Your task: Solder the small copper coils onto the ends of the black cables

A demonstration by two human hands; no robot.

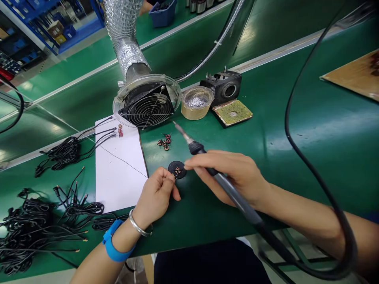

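My left hand (155, 195), with a blue wrist strap and a silver bangle, is curled closed and pinches the edge of a small black round part (177, 169) with copper wire ends on it, lying on the green bench (296, 130). My right hand (233, 175) grips a soldering iron (204, 157) like a pen; its tip points up and left toward the fume fan, above the bench. The right fingertips also touch the round part's right side. A few small wound coils (165, 142) lie just beyond the part.
A fume extractor fan (147, 106) on a foil duct stands behind. A solder pot (197, 102), a black iron stand (223, 86) and a yellow sponge (233, 113) sit to its right. White paper (118, 169) and bundles of black cables (38, 225) lie left. The iron's cord (299, 138) loops right.
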